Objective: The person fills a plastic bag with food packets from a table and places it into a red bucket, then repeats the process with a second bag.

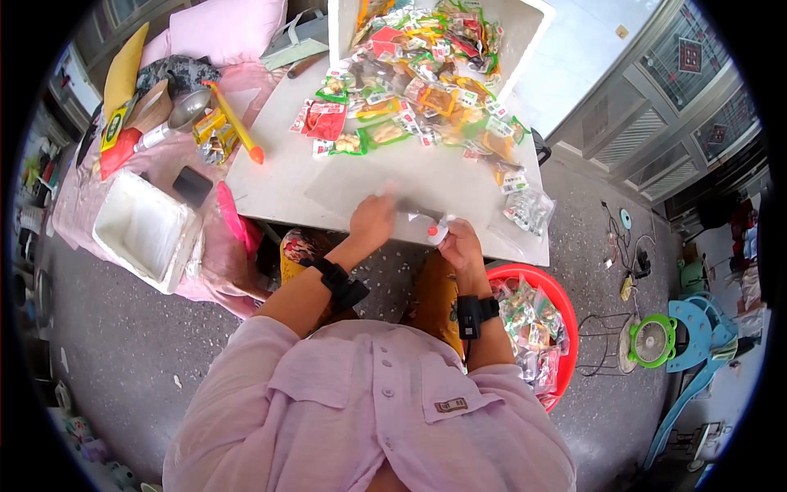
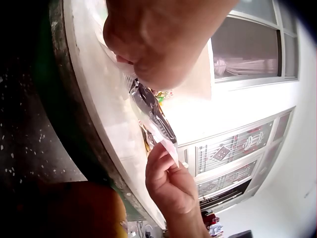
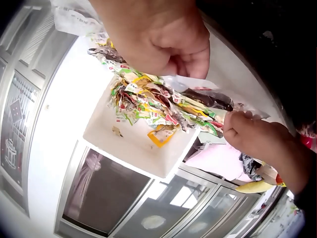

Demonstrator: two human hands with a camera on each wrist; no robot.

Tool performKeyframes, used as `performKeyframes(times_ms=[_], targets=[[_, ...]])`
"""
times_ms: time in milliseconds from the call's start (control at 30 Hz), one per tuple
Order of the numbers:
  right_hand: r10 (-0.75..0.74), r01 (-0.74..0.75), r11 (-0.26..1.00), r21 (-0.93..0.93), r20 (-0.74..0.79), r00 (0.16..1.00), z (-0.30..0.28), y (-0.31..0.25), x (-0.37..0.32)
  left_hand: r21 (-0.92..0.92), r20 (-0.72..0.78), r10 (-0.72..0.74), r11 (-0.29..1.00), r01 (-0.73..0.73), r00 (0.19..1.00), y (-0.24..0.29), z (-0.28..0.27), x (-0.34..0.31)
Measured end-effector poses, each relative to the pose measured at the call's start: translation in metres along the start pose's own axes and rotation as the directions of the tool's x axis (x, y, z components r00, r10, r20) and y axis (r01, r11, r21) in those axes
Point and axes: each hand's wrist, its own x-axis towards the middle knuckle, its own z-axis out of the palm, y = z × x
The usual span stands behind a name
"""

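A clear snack packet with dark contents (image 1: 420,211) is stretched between my two hands, above the near edge of the white table (image 1: 328,193). My left hand (image 1: 375,223) pinches one end of it; fingertips and packet are blurred in the head view. At the other end my right hand (image 1: 462,248) grips the white, red-marked corner between thumb and fingers. In the left wrist view the dark packet (image 2: 153,111) slants between both hands. The right wrist view shows the left hand (image 3: 260,136) pinching the packet's far end.
Many colourful snack packets (image 1: 426,98) spill from a white foam box (image 1: 525,41) onto the table. A red tub (image 1: 566,307) of packets stands on the floor by my right arm. On the pink-covered seat at left lie another foam box (image 1: 111,238) and a phone (image 1: 193,186).
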Motion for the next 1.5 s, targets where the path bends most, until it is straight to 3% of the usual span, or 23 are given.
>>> performKeyframes(times_ms=[67,167,267,367,467,567,700,833,933,1033,1133,1233,1333,1400,1433,1467,1500], targets=[[0.018,-0.019,1.000,0.014,0.094,0.995,-0.005,0.000,0.004,-0.037,0.022,-0.001,0.999,0.002,1.000,0.001,-0.002,-0.002],[-0.075,0.045,0.973,-0.225,-0.129,0.989,0.017,0.011,-0.012,-0.048,0.060,-0.010,0.999,0.013,0.998,0.001,-0.001,-0.006],[0.062,-0.068,0.993,-0.092,-0.071,0.996,0.027,-0.002,-0.018,-0.035,0.094,-0.011,0.999,0.014,0.996,-0.004,0.000,-0.007],[0.220,-0.244,0.950,-0.195,-0.138,0.966,0.014,-0.012,-0.014,-0.030,0.065,0.024,0.999,-0.022,0.998,-0.009,0.002,-0.012],[0.196,-0.198,0.822,-0.534,-0.060,0.979,0.011,-0.007,-0.004,-0.027,0.036,0.107,0.994,-0.106,0.994,-0.015,0.011,-0.015],[0.154,-0.176,0.768,-0.616,-0.089,0.984,0.021,0.004,-0.006,-0.074,-0.022,0.137,0.988,-0.139,0.990,-0.011,0.012,-0.015],[-0.004,-0.041,0.947,-0.318,-0.139,0.990,0.048,0.028,-0.014,-0.065,0.041,0.097,0.993,-0.094,0.994,-0.012,0.012,-0.017],[-0.102,0.028,0.885,-0.464,-0.135,0.986,0.059,0.044,0.002,-0.115,0.061,0.151,0.983,-0.143,0.987,0.004,0.005,-0.017],[0.006,-0.050,0.905,-0.422,-0.106,0.994,0.063,0.045,0.014,-0.106,0.074,0.161,0.983,-0.153,0.984,0.006,0.002,-0.015],[0.118,-0.138,0.758,-0.637,-0.074,0.990,0.056,0.038,0.026,-0.120,0.062,0.140,0.984,-0.132,0.988,0.002,0.000,-0.015],[-0.018,-0.026,0.243,-0.970,-0.031,0.999,0.059,0.025,0.031,-0.113,0.030,0.144,0.984,-0.140,0.989,-0.011,0.011,-0.016],[0.023,-0.005,0.558,-0.830,0.009,1.000,0.058,0.031,0.038,-0.093,0.043,0.092,0.992,-0.088,0.995,-0.013,0.014,-0.016],[0.138,-0.007,0.435,-0.900,0.059,0.989,0.069,0.016,0.033,-0.070,0.075,0.035,0.997,-0.030,0.997,-0.011,0.010,-0.012],[-0.049,0.178,0.268,-0.947,0.171,0.984,0.050,-0.009,0.047,-0.026,0.065,0.071,0.997,-0.069,0.995,-0.021,0.019,-0.013],[-0.243,0.251,0.147,-0.957,0.211,0.947,0.036,-0.026,0.059,-0.002,0.068,0.081,0.997,-0.081,0.994,-0.024,0.021,-0.013],[-0.418,0.295,0.012,-0.955,0.263,0.869,0.017,-0.044,0.073,0.022,0.073,0.090,0.996,-0.092,0.993,-0.025,0.023,-0.014],[-0.550,0.263,-0.036,-0.964,0.239,0.800,0.003,-0.068,0.082,0.046,0.077,0.098,0.994,-0.101,0.992,-0.027,0.024,-0.015]])
